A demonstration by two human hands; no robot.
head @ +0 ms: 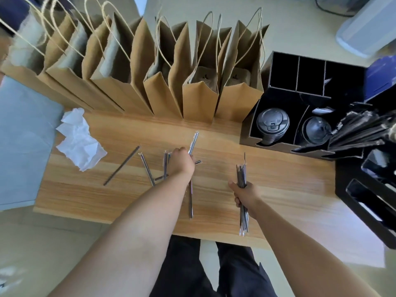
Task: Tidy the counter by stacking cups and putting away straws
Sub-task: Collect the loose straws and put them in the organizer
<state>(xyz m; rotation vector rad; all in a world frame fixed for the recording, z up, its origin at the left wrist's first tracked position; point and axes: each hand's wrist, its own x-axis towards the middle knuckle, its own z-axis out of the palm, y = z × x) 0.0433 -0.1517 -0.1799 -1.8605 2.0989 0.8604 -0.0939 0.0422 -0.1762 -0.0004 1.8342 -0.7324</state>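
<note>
Several wrapped straws (147, 169) lie scattered on the wooden counter (278, 185); one dark bare straw (121, 166) rests apart to the left. My left hand (182, 162) is closed over a wrapped straw (193, 142) that points away from me. A bundle of straws (242, 179) stands upright in my right hand (246, 195), nearer the counter's front edge. At the right, a black organizer (276, 99) holds a stack of black lids (272, 123) and clear dome lids (316, 130). More dark straws (355, 133) fill its right side.
A row of brown paper bags (162, 82) lines the back of the counter. Crumpled white paper (79, 140) lies at the left end. A black rack (368, 198) stands at the right edge. My dark trousers show below the front edge.
</note>
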